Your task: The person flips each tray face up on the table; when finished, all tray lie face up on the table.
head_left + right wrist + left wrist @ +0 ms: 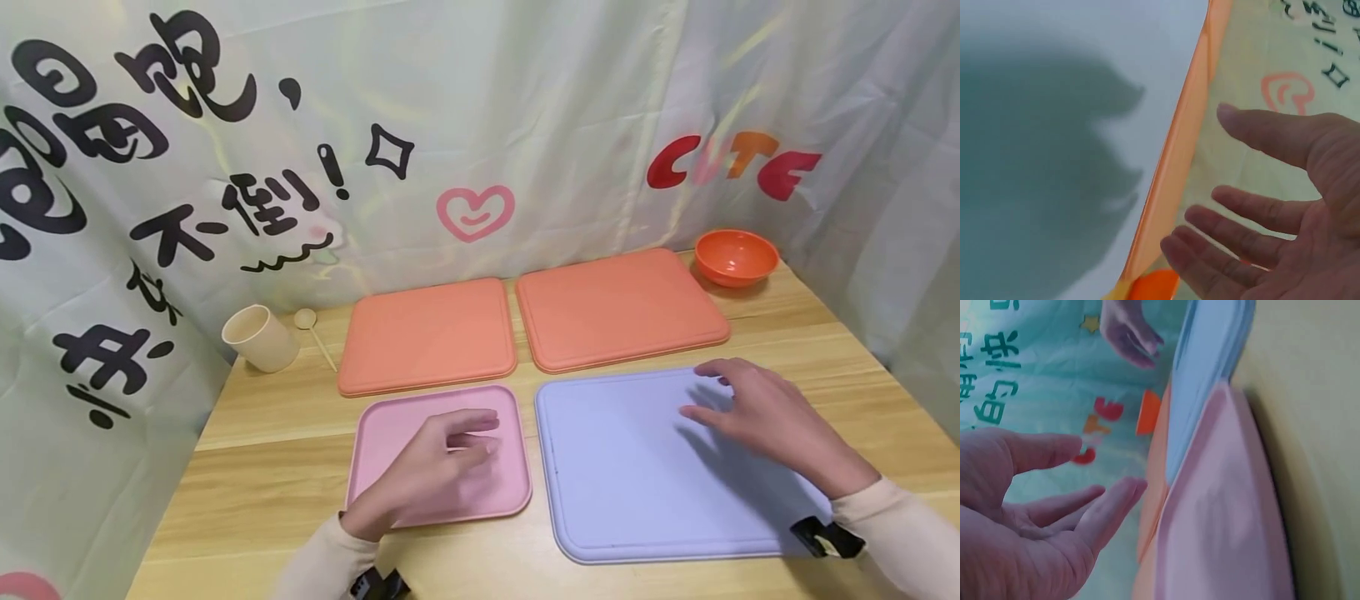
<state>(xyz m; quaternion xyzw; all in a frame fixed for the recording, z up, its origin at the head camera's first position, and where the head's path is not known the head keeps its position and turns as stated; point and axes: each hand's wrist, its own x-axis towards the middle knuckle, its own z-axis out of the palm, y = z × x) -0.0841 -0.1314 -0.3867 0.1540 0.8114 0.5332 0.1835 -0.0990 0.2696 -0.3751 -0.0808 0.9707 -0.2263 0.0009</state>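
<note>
Left hand [435,457] blocks a chunk of the pink tray [390,433], and the right sleeve [900,529] plus black wrist gadget [827,538] cover the blue tray's [630,467] near right corner. Black lettering [75,200] gets chopped by the head view's left edge, orange bowl [1155,286] by the right wrist cam's bottom.

In the head view we get bright, mostly even light on the curtain [570,100], a pale sheen on the near table [472,554], and the right hand's [772,417] soft shadow on the blue board [637,467], with fainter shade on the pink tray [386,433]. The left wrist view gives us dimmer light, a greenish cast and soft detail. In the right wrist view we see a broad, blurry-edged shadow darkening the otherwise pale board.
</note>
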